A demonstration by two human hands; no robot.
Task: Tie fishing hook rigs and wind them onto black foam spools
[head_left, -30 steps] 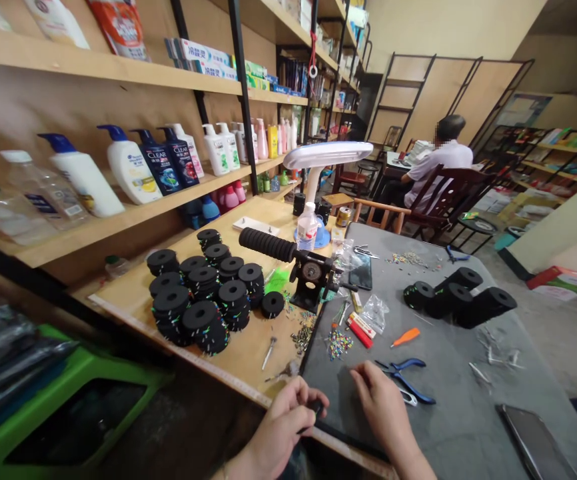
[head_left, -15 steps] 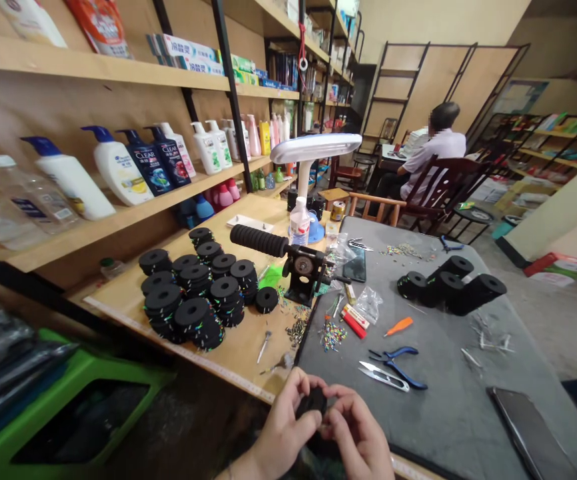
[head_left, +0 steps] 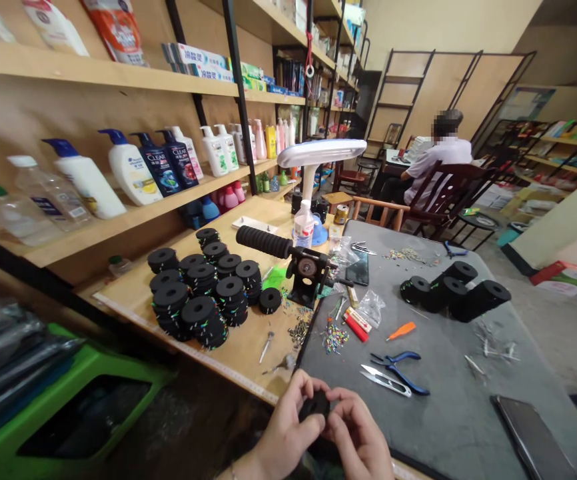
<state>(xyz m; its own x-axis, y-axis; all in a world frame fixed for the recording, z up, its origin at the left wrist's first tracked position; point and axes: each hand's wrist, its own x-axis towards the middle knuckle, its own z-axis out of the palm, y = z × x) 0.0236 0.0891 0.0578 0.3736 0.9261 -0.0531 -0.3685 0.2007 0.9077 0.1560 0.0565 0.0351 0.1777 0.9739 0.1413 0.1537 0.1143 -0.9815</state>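
Observation:
My left hand (head_left: 284,427) and my right hand (head_left: 361,437) meet at the table's near edge, both closed around one small black foam spool (head_left: 314,405). Their fingertips pinch its rim from either side. Just beyond them on the grey mat (head_left: 448,400) lie silver snips (head_left: 385,380) and blue-handled pliers (head_left: 399,369). A pile of small coloured pieces (head_left: 335,337) lies further up the mat.
Stacks of black spools (head_left: 199,293) stand on the wooden bench at left, beside a black winding tool with a foam handle (head_left: 288,260). More black rolls (head_left: 452,292) lie at right. A phone (head_left: 533,433) sits near right. Shelves of bottles run along the left. A seated person (head_left: 436,163) is behind.
My right hand came in from the mat to join the left on the black spool, and the snips it covered now lie in view. Both hands stay together at the near edge.

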